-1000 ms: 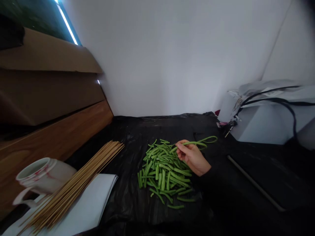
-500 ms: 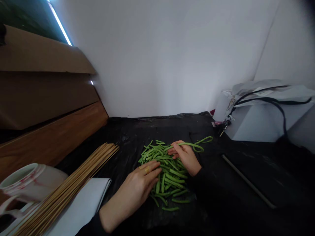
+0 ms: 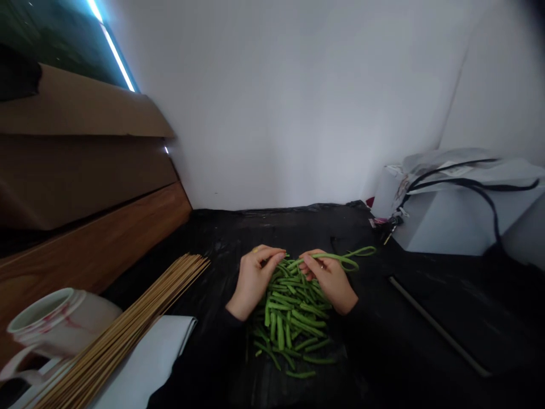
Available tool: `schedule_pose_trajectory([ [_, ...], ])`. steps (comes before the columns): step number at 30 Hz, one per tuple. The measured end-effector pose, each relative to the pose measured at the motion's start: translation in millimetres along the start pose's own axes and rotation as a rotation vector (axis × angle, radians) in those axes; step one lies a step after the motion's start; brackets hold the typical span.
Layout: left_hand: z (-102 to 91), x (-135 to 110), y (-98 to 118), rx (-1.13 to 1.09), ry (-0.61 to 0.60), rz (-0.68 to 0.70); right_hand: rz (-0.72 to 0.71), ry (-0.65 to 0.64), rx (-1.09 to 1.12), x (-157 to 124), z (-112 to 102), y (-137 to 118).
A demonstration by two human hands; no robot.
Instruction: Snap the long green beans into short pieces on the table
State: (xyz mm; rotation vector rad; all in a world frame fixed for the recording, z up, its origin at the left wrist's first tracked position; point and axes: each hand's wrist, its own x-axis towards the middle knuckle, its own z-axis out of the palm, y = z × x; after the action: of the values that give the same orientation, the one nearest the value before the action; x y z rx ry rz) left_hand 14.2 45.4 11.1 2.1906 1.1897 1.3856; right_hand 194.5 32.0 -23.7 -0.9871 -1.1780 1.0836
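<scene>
My right hand (image 3: 330, 278) is closed around long green beans (image 3: 351, 263), whose looped ends trail off to the right. To its left, my left hand (image 3: 253, 275) has thumb and forefinger brought together in a pinch. Whatever lies between those fingertips is too small to make out; the near end of the long beans is close by. Below and between both hands spreads a pile of short green bean pieces (image 3: 293, 312) on black plastic sheeting (image 3: 221, 352). My hands cover part of the pile's upper edge.
At left, a bundle of thin wooden sticks (image 3: 140, 321) rests over folded white sheets (image 3: 149, 360) beside a mug (image 3: 68, 324). A cardboard box (image 3: 85, 176) stands behind. Right of the pile lies a dark flat object with a pale edge (image 3: 438, 324); a white box (image 3: 451, 218) is beyond.
My left hand has risen from the pile and moved toward the right hand, its fingers now pinched. The right hand still holds the long beans. The view has shifted slightly.
</scene>
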Motion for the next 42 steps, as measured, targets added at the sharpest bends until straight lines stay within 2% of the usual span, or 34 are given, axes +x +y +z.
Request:
schedule_pose_trajectory([
  [2,8.8,-6,0,0.031,-0.032,0.052,-0.011,-0.021,-0.003,-2,2,-1],
  [5,12.0,-15,0,0.074,-0.081,0.147,0.012,-0.051,0.036,-4,6,-3],
  [12,4.6,-18,-6,0.187,-0.007,0.218,0.082,0.035,0.271,-3,0,-4],
  [19,5.4,-23,-4,0.256,-0.022,0.256,0.037,-0.050,0.138,-9,9,-10],
  [30,6.4,-25,0,0.368,-0.137,0.320,0.022,-0.056,0.082,-9,10,-8],
  [38,0.8,-26,5,0.246,-0.116,0.366,0.235,-0.163,0.420,-12,9,-11],
  [42,0.4,-26,6,0.226,-0.084,0.396,0.334,-0.200,0.520,-13,9,-13],
])
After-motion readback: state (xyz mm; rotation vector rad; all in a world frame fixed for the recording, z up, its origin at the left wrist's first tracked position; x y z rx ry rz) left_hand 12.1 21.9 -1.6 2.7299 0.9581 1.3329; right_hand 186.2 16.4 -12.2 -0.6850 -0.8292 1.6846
